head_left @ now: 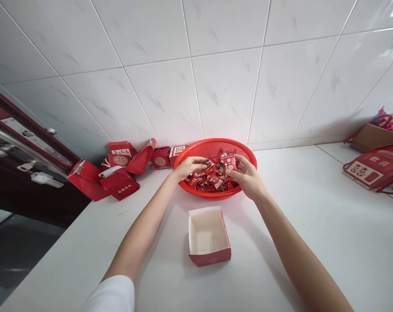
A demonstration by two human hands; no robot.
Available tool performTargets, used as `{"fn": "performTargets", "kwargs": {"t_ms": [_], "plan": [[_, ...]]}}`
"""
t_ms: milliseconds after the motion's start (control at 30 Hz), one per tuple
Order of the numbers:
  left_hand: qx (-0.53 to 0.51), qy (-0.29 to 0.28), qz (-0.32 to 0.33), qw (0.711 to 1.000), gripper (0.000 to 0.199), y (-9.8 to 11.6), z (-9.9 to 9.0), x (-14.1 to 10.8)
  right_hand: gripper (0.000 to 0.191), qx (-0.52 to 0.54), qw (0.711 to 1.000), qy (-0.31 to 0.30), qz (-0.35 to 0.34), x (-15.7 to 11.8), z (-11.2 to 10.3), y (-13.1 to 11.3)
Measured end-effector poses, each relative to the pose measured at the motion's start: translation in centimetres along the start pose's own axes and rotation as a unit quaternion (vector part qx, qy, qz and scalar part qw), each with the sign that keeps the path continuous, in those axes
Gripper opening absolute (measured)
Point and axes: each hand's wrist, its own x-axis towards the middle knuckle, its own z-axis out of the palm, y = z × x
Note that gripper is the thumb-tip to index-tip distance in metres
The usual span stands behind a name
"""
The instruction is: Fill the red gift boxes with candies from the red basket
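Observation:
A red plastic basket (217, 196) with perforated sides stands against the wall, filled with wrapped candies (216, 181) in red, brown and orange. Over its left part, my left hand (191, 168) has its fingers pinched on a small dark wrapped candy (203, 163). At the right side of the basket, my right hand (248, 177) grips a red candy packet (228, 162) with white patterns between thumb and fingers. In front of the basket, between my forearms, sits an open paper box (208, 259), red outside and white inside, with nothing in it.
Several red gift boxes (120, 182) are clustered at the back left, some open, near the counter's left edge. On the right lie more red boxes (372, 169) with cords and a brown cardboard box (377, 138). White wall tiles (225, 95) rise behind the white counter (300, 216).

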Motion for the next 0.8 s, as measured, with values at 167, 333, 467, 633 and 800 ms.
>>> {"fn": "performTargets", "kwargs": {"t_ms": [167,333,467,633,800], "plan": [[0.014,-0.002,-0.024,1.0,0.05,0.13,0.02,-0.11,0.052,0.012,1.0,0.003,0.002,-0.15,0.27,-0.5],[0.037,-0.01,-0.038,0.999,0.041,0.25,0.16,-0.26,0.051,0.017,1.0,0.01,-0.004,-0.09,0.19,-0.32],[0.047,-0.022,-0.033,0.998,0.032,0.46,0.31,-0.32,0.048,0.013,1.0,0.013,-0.011,-0.02,0.08,-0.12],[0.06,-0.029,-0.013,0.998,0.039,0.53,0.4,-0.38,0.048,0.005,1.0,0.019,-0.011,-0.02,0.11,-0.17],[0.082,-0.014,0.027,0.996,0.049,0.25,0.11,-0.3,0.048,-0.002,1.0,0.02,-0.01,0.01,0.13,-0.18]]}}
